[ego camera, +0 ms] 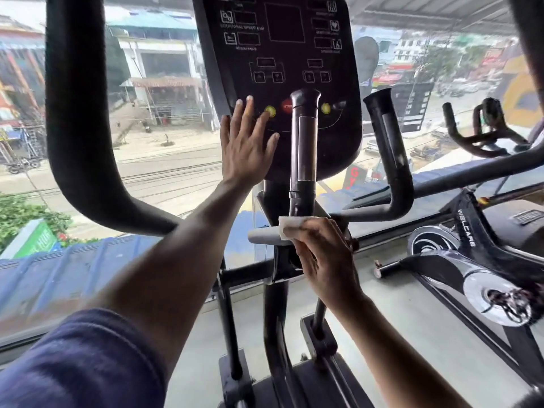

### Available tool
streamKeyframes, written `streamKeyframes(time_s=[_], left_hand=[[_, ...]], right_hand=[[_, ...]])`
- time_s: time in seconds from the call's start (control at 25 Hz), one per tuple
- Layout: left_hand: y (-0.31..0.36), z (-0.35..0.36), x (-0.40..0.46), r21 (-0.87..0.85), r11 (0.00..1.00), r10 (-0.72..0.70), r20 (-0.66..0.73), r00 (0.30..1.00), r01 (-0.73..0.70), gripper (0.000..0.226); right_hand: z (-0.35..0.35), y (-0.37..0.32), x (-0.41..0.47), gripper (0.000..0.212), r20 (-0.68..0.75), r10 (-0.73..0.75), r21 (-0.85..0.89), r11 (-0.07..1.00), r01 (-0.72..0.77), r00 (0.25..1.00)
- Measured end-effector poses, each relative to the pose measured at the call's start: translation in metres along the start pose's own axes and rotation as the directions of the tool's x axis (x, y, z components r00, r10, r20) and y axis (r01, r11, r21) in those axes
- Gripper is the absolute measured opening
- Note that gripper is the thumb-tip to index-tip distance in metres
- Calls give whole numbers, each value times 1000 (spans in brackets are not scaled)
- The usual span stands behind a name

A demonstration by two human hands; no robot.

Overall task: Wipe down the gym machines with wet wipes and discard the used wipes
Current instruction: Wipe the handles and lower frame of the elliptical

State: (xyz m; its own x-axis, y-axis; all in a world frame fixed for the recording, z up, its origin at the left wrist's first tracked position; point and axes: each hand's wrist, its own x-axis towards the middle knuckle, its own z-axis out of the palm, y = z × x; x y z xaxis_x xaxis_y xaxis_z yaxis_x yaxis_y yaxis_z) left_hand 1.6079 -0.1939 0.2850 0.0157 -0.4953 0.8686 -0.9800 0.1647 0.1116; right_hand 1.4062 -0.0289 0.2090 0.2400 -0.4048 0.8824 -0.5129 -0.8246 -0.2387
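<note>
I stand at a black elliptical machine with a dark console point(282, 54) straight ahead. My left hand point(245, 142) lies flat with straight fingers against the console's lower left edge, near a yellow button point(270, 111). Below it, my right hand point(322, 254) grips a white wet wipe point(290, 226) and wraps it over a short grey horizontal bar point(262, 236) at the base of the centre handle post point(304, 148). Most of the wipe is hidden under my fingers.
A thick black moving handle point(79, 128) curves down at the left, and a second grip point(388, 148) rises at the right. A black exercise bike point(477, 260) stands on the grey floor to the right. Large windows point(164, 92) directly ahead show a street.
</note>
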Motion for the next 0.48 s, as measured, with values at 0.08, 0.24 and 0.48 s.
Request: streamKeyframes(time_s=[0.08,0.24,0.48], left_hand=[[-1,6,0,4,1000,0,-42,999,0,51],[-4,9,-2,-2,1000,15,-74,997,-15,48],[-4,9,-2,10,1000,5,-56,998,-5,48]], right_hand=[[-7,3,2,16,23,-30,-5,1000,30,999],[-16,5,40,17,-34,-63,-44,997,61,997],[-7,-2,10,20,153,-139,-242,955,173,978]])
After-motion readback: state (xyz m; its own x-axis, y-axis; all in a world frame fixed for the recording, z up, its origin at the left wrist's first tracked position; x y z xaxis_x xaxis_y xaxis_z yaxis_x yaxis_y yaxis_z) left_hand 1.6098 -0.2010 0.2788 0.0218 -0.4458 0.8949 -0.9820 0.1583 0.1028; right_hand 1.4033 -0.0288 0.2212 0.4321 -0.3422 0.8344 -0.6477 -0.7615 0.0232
